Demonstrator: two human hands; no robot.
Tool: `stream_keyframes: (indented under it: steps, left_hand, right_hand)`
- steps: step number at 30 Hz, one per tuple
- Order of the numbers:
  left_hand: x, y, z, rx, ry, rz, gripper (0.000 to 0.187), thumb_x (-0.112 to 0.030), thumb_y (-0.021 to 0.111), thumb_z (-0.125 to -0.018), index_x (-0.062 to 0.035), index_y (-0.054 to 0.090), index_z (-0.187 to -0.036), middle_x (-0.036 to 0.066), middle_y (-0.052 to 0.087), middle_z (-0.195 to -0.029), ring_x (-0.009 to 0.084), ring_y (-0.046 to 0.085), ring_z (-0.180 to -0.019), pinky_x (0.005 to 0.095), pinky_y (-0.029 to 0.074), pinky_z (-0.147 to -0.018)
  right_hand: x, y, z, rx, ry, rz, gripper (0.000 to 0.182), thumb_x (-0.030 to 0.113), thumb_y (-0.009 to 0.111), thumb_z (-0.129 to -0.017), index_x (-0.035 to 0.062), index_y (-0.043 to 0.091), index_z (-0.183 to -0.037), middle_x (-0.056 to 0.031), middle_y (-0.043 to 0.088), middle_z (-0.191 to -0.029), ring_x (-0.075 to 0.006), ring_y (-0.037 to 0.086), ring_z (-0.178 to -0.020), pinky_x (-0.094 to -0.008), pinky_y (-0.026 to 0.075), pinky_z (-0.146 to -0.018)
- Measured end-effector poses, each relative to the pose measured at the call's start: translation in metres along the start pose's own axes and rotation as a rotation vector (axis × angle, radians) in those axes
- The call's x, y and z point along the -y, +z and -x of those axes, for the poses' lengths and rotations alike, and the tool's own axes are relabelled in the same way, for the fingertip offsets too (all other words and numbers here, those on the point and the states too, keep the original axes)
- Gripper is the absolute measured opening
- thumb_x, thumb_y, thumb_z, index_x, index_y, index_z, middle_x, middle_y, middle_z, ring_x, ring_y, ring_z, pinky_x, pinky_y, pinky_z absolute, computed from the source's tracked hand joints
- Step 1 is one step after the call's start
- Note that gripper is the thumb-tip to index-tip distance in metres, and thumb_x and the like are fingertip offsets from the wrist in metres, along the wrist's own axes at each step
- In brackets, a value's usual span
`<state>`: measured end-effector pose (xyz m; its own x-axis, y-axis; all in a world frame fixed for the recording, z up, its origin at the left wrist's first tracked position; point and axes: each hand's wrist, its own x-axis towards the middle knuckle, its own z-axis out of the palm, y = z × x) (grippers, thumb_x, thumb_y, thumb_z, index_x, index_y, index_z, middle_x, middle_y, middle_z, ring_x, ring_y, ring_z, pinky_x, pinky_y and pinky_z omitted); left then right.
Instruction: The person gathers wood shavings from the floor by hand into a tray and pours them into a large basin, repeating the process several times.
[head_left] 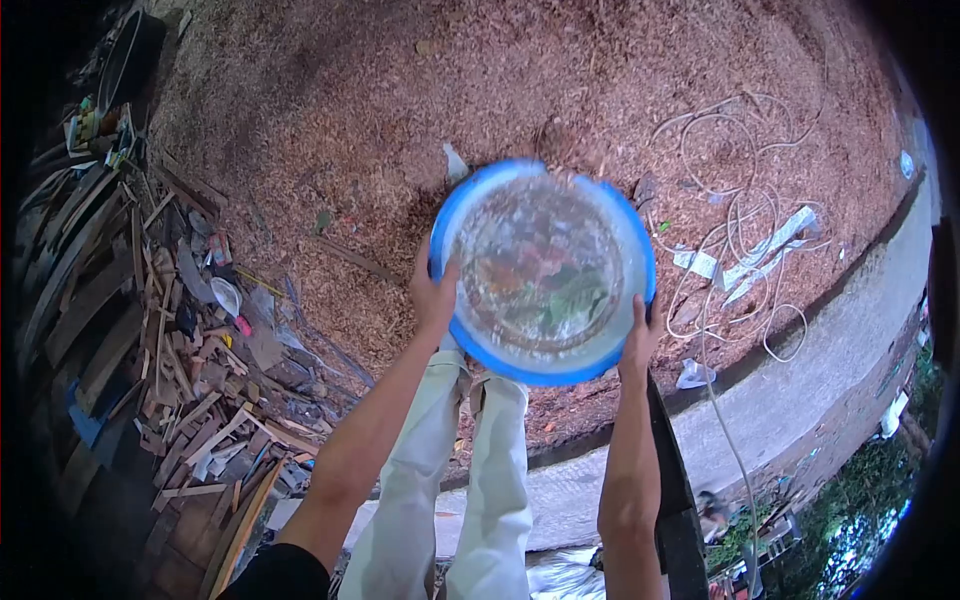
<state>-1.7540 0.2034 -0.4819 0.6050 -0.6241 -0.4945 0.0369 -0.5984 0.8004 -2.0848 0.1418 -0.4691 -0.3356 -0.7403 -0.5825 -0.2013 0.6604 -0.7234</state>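
Note:
A round basin [540, 345] with a blue rim and a pale inside is held up in front of my legs. Blurred bits of debris and something green and leaf-like lie in it. My left hand [435, 298] grips its left side, fingers at the rim. On the lower right side, my right hand [641, 335] grips the rim, thumb on top. Below the basin spreads ground covered in brown wood shavings [340, 130].
Scrap wood and litter [210, 400] are heaped at the left. A tangled pale cord [735, 215] and white strips [765, 255] lie at the right, beside a concrete ledge [800, 400]. A dark tub [130, 60] stands at the upper left.

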Motion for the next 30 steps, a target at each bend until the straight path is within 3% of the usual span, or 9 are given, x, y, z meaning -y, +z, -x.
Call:
stream_keyframes:
  steps: [6,9,12,14,16,19,24,26,30]
  left_hand:
    - [-0.039,-0.005,-0.059,-0.010,-0.063,0.006,0.064,-0.026,0.067,-0.089,0.0002,0.044,-0.143,0.021,0.056,-0.134,0.0300,0.055,-0.123,0.0381,0.041,-0.104]
    - [-0.070,0.008,-0.079,-0.034,-0.083,0.039,0.064,-0.028,0.067,-0.089,-0.0023,0.046,-0.144,0.020,0.057,-0.134,0.0290,0.056,-0.122,0.0381,0.041,-0.104]
    - [-0.053,0.024,-0.104,-0.062,-0.084,0.047,0.063,-0.032,0.066,-0.090,-0.0032,0.047,-0.143,0.020,0.057,-0.134,0.0293,0.056,-0.121,0.0380,0.041,-0.103]
    - [-0.026,0.030,-0.121,-0.088,-0.059,0.034,0.063,-0.034,0.065,-0.090,-0.0031,0.048,-0.142,0.020,0.057,-0.134,0.0300,0.056,-0.120,0.0379,0.041,-0.103]
    - [-0.043,0.036,-0.144,-0.055,-0.112,0.222,0.065,-0.040,0.064,-0.090,-0.0018,0.050,-0.140,0.020,0.057,-0.135,0.0324,0.055,-0.123,0.0379,0.040,-0.105]
    - [-0.049,0.042,-0.183,-0.049,-0.016,0.099,0.063,-0.041,0.063,-0.091,-0.0001,0.052,-0.138,0.020,0.057,-0.135,0.0328,0.054,-0.124,0.0378,0.039,-0.106]
    - [-0.037,0.057,-0.215,-0.129,0.085,0.152,0.058,-0.038,0.061,-0.094,0.0011,0.054,-0.136,0.018,0.062,-0.129,0.0289,0.058,-0.118,0.0370,0.041,-0.102]
    - [-0.079,0.060,-0.233,-0.054,0.090,0.266,0.055,-0.035,0.061,-0.095,0.0015,0.055,-0.135,0.016,0.063,-0.127,0.0254,0.059,-0.115,0.0350,0.042,-0.099]
    - [-0.074,0.066,-0.261,-0.010,0.130,0.259,0.052,-0.031,0.062,-0.095,0.0019,0.055,-0.135,0.015,0.063,-0.126,0.0223,0.059,-0.113,0.0335,0.043,-0.097]
  right_hand:
    - [0.053,0.044,-0.015,0.035,-0.138,-0.025,0.067,0.029,0.065,-0.094,-0.0036,0.039,-0.146,-0.0148,0.054,-0.137,-0.0232,0.052,-0.119,-0.0318,0.039,-0.102]
    - [0.103,0.044,-0.025,-0.014,-0.028,-0.076,0.070,0.032,0.066,-0.093,-0.0052,0.039,-0.146,-0.0150,0.053,-0.137,-0.0229,0.052,-0.120,-0.0322,0.040,-0.102]
    - [0.096,0.049,-0.061,-0.015,-0.131,-0.011,0.072,0.035,0.067,-0.092,-0.0077,0.040,-0.144,-0.0162,0.054,-0.136,-0.0234,0.052,-0.119,-0.0330,0.041,-0.101]
    - [0.071,0.063,-0.084,-0.015,-0.164,-0.098,0.071,0.034,0.069,-0.091,-0.0104,0.043,-0.140,-0.0180,0.062,-0.126,-0.0224,0.058,-0.110,-0.0311,0.044,-0.096]
    - [0.080,0.079,-0.108,0.013,-0.204,-0.062,0.072,0.034,0.070,-0.091,-0.0120,0.043,-0.139,-0.0193,0.061,-0.127,-0.0239,0.057,-0.112,-0.0317,0.042,-0.099]
    - [0.109,0.094,-0.127,0.045,-0.309,0.006,0.072,0.033,0.069,-0.091,-0.0129,0.042,-0.139,-0.0207,0.057,-0.132,-0.0271,0.055,-0.119,-0.0339,0.038,-0.104]
    - [0.079,0.121,-0.157,-0.079,-0.377,-0.049,0.060,0.025,0.068,-0.093,-0.0089,0.047,-0.137,-0.0185,0.058,-0.131,-0.0260,0.054,-0.119,-0.0338,0.038,-0.105]
    - [0.100,0.137,-0.179,-0.042,-0.314,-0.091,0.065,0.027,0.068,-0.092,-0.0095,0.044,-0.140,-0.0190,0.059,-0.131,-0.0263,0.055,-0.120,-0.0332,0.039,-0.104]
    - [0.106,0.154,-0.188,-0.111,-0.412,-0.014,0.074,0.031,0.069,-0.092,-0.0140,0.037,-0.141,-0.0242,0.054,-0.136,-0.0282,0.053,-0.123,-0.0347,0.039,-0.105]
